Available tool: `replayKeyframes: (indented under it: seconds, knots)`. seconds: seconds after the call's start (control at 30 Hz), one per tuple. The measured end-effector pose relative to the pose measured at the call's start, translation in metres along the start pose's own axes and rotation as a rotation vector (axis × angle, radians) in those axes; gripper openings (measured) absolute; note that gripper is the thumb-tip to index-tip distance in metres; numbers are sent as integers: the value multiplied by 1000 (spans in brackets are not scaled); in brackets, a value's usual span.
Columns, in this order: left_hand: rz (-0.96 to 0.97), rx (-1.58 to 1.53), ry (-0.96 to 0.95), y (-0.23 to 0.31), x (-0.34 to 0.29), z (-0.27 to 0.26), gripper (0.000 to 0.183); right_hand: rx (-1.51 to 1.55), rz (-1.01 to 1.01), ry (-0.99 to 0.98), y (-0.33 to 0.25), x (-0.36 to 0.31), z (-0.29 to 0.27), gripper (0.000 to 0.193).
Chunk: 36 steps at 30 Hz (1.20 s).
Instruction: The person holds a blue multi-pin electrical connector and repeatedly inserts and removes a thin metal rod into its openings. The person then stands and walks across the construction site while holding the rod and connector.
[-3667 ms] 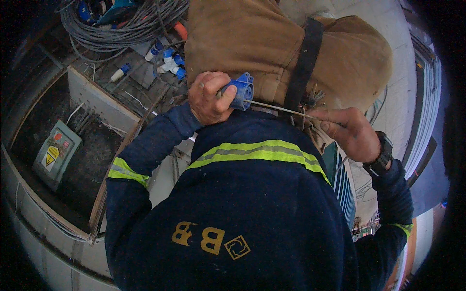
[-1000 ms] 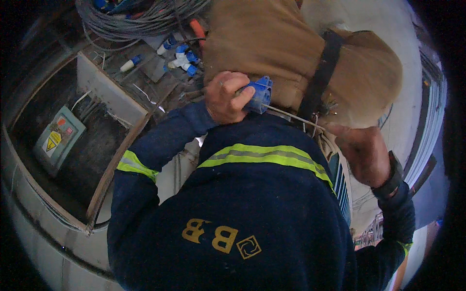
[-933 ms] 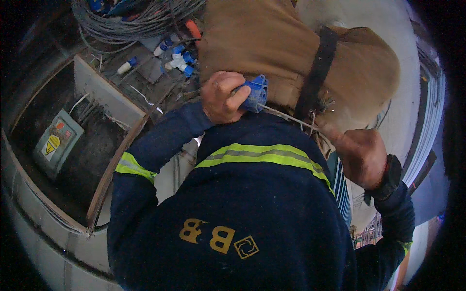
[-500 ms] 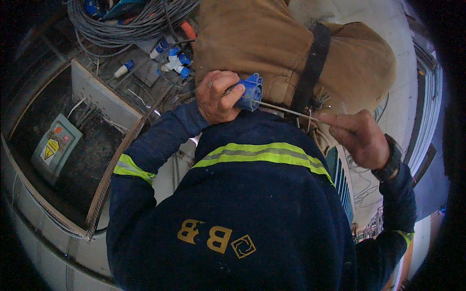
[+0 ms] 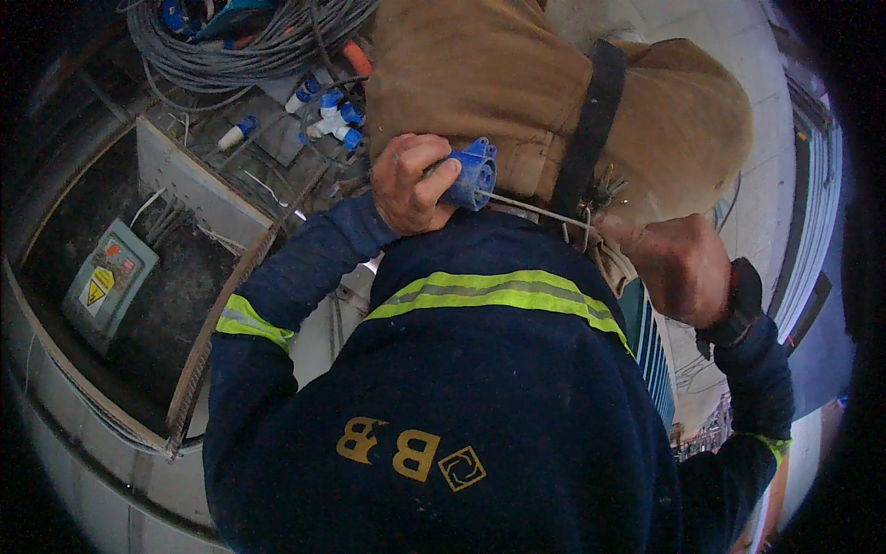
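Note:
My left hand [image 5: 412, 185] is closed around a blue industrial plug housing [image 5: 476, 174], thumb pressed against its side, with the round end facing right. A thin metal screwdriver [image 5: 528, 205] runs from that end across to my right hand [image 5: 685, 266]. Its tip is inside the housing, out of sight. My right fingers are wrapped round the handle end, which they hide. Both hands are in front of my waist, close to my brown trousers [image 5: 461, 83].
At the upper left lie a coil of grey cable [image 5: 249, 55], a blue-and-white three-way connector [image 5: 334, 118] and a loose blue-and-white plug [image 5: 237, 133]. A grey electrical box [image 5: 111, 282] with a yellow warning label sits inside a wood-edged bay [image 5: 221, 346] on the left.
My right hand has rolled over at the wrist, its back now turned more upward, and sits slightly lower. The left hand and the plug housing have barely shifted.

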<state>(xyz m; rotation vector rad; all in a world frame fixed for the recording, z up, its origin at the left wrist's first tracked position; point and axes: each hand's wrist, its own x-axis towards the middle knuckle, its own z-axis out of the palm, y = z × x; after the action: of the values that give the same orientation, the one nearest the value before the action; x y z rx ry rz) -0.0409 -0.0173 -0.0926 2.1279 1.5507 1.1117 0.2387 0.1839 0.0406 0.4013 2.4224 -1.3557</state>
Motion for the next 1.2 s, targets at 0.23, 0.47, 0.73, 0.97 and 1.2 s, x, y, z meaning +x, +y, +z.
replayKeyframes:
  seconds: [0.23, 0.47, 0.73, 0.97, 1.2]
  knots:
    - [10, 5, 16, 0, 0, 0, 78, -13, -49, 39, -5, -1, 2, 53]
    - [12, 4, -6, 0, 0, 1, 77, 704, 264, -4, 3, 3, 7, 29]
    - [0, 28, 38, -1, -3, 5, 77, 626, 259, 36, -5, 6, 8, 29]
    - [9, 12, 8, -4, -2, 1, 78, 40, 1, 13, -3, 7, 1, 46]
    - [5, -8, -12, -3, 0, -2, 79, 202, 61, 4, -6, 9, -3, 40]
